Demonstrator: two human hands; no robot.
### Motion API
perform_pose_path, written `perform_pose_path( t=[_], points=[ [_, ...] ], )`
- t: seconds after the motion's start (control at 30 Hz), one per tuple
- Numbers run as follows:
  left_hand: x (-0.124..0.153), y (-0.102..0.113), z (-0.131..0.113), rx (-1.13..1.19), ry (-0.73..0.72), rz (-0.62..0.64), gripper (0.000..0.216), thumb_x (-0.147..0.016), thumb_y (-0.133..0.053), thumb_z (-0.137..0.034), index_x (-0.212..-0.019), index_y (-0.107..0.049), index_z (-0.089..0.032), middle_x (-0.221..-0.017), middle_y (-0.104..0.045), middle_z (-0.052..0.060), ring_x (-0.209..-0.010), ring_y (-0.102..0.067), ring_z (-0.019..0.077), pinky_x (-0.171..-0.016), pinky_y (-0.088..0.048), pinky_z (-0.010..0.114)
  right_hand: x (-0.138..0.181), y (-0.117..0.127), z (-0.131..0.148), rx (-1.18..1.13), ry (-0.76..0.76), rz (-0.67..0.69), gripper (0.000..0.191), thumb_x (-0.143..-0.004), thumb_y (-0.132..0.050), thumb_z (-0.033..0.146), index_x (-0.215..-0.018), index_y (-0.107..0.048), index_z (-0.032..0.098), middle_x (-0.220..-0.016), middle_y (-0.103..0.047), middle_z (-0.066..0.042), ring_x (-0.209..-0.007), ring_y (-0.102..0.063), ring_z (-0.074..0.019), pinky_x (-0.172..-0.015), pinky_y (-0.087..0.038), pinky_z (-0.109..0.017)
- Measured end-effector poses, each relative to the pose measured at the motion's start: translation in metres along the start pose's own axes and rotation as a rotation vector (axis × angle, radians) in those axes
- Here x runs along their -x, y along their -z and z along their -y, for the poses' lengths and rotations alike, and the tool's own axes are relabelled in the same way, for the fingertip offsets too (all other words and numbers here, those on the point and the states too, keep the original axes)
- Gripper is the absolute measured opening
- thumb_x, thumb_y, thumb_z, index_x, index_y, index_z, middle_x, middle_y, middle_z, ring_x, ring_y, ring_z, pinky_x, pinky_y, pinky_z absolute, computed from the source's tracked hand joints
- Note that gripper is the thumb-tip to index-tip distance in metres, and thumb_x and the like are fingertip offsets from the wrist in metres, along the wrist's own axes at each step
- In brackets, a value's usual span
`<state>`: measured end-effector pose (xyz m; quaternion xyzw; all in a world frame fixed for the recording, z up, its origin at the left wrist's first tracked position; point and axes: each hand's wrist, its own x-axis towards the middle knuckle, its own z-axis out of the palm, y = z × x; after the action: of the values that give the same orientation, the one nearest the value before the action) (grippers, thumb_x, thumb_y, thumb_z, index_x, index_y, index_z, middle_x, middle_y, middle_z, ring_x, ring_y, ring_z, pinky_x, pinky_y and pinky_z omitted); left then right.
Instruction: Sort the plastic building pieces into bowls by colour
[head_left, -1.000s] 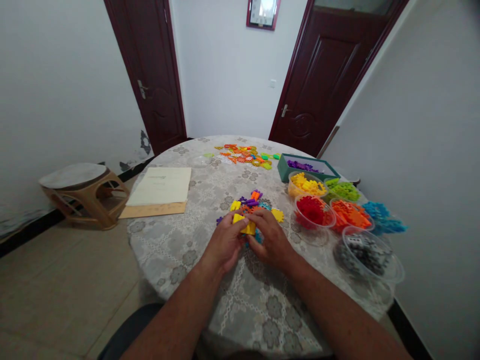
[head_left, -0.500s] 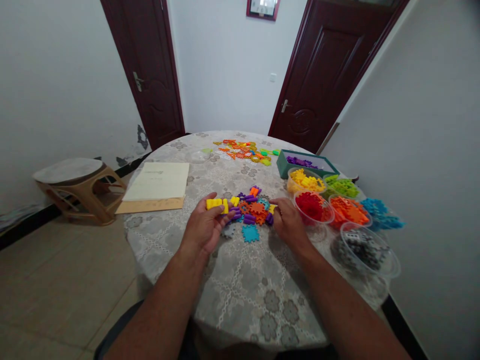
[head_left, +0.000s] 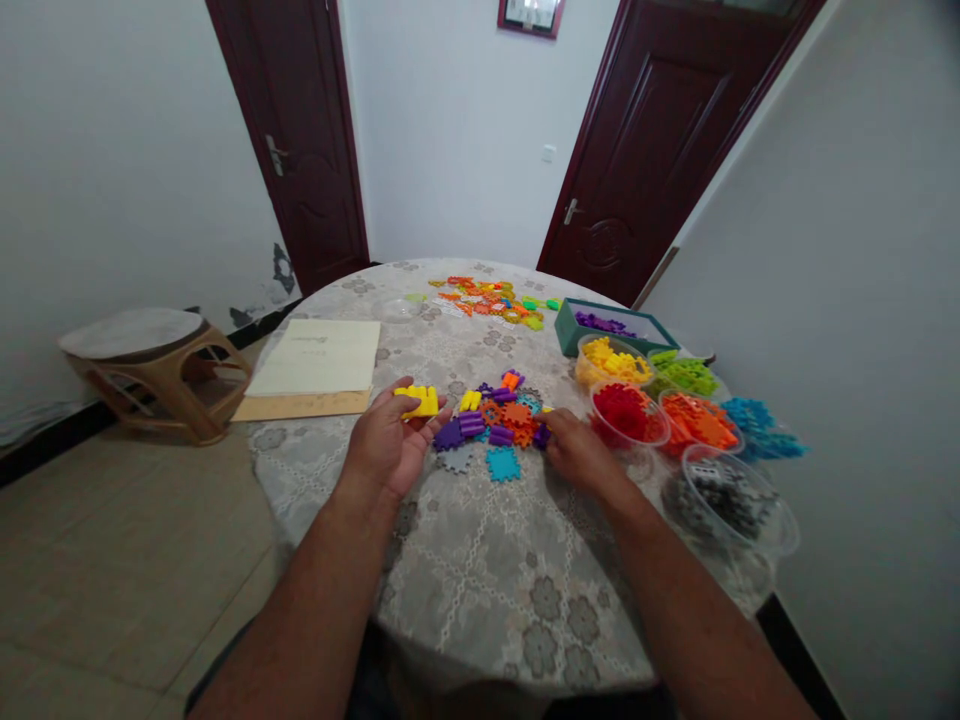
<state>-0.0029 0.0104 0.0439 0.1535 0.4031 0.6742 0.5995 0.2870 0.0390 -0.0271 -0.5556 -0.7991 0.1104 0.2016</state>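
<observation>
My left hand point(head_left: 386, 440) is raised over the table, thumb and fingers closed on yellow interlocking plastic pieces point(head_left: 421, 401). To its right lies a mixed pile of toothed building pieces: orange gear-edged pieces point(head_left: 516, 413), purple pieces point(head_left: 471, 424), a flat blue square point(head_left: 503, 463) and a grey piece point(head_left: 456, 458). A small yellow piece point(head_left: 470, 400) rests among them. My right hand point(head_left: 574, 445) is at the pile's right edge, fingers curled downward. A sliver of yellow point(head_left: 547, 409) shows by its fingertips; whatever else they touch is hidden.
Clear tubs of yellow point(head_left: 611, 358), red point(head_left: 626, 412), orange point(head_left: 699, 420), green point(head_left: 682, 372) and grey pieces point(head_left: 724, 500) stand at right, beside blue pieces point(head_left: 761, 425). A green box point(head_left: 566, 325) holds purple ones. Paper point(head_left: 319, 355) lies left; scattered pieces point(head_left: 491, 298) lie behind.
My left hand has moved left, away from the pile, with the yellow pieces, uncovering a dark purple piece. My right hand has stayed by the pile's right edge, its fingertips slightly shifted.
</observation>
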Motion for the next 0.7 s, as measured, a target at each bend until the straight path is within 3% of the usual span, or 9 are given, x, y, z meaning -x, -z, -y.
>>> perform_pose_path(
  t=[0.1, 0.3, 0.4, 0.53, 0.7],
  points=[
    [0.000, -0.001, 0.000, -0.004, 0.001, 0.006, 0.043, -0.074, -0.059, -0.006, -0.115, -0.060, -0.019, -0.099, -0.067, 0.009, -0.090, -0.075, 0.0235, -0.083, -0.065, 0.041, 0.000, 0.002, 0.001, 0.017, -0.026, 0.026, 0.052, -0.082, -0.057, 0.008, -0.131, -0.069, 0.019, -0.124, -0.068, -0.013, -0.112, -0.064, -0.0251, -0.099, -0.050, -0.036],
    [0.000, -0.002, 0.004, 0.011, 0.032, 0.012, 0.041, -0.078, -0.059, -0.006, -0.118, -0.059, -0.017, -0.101, -0.067, 0.011, -0.088, -0.075, 0.0231, -0.080, -0.066, 0.039, -0.001, 0.012, 0.008, 0.030, -0.037, 0.122, 0.008, -0.088, -0.062, 0.022, -0.093, -0.068, 0.019, -0.097, -0.070, -0.007, -0.088, -0.063, -0.0219, -0.076, -0.045, -0.030],
    [0.002, -0.003, 0.009, 0.022, 0.070, 0.032, 0.042, -0.079, -0.058, -0.006, -0.120, -0.058, -0.015, -0.098, -0.067, 0.011, -0.085, -0.076, 0.0232, -0.081, -0.066, 0.041, -0.001, 0.014, 0.018, -0.035, -0.027, 0.042, 0.012, -0.094, -0.061, 0.032, -0.096, -0.066, 0.021, -0.095, -0.070, -0.006, -0.084, -0.063, -0.0214, -0.072, -0.044, -0.030],
    [0.005, -0.005, 0.018, 0.022, 0.162, 0.087, 0.039, -0.081, -0.057, -0.008, -0.120, -0.058, -0.014, -0.097, -0.070, 0.013, -0.084, -0.077, 0.0241, -0.081, -0.066, 0.041, 0.001, 0.015, 0.038, -0.165, 0.021, -0.123, 0.020, -0.099, -0.054, 0.035, -0.109, -0.066, 0.022, -0.102, -0.072, -0.006, -0.088, -0.065, -0.0225, -0.079, -0.048, -0.033],
    [0.008, -0.007, 0.027, 0.011, 0.216, 0.140, 0.038, -0.083, -0.057, -0.010, -0.120, -0.057, -0.016, -0.099, -0.073, 0.013, -0.084, -0.078, 0.0237, -0.082, -0.066, 0.042, 0.005, 0.017, 0.053, -0.270, -0.022, -0.209, 0.026, -0.103, -0.050, 0.038, -0.118, -0.066, 0.023, -0.096, -0.074, -0.005, -0.084, -0.067, -0.0217, -0.075, -0.048, -0.031]
  ],
)
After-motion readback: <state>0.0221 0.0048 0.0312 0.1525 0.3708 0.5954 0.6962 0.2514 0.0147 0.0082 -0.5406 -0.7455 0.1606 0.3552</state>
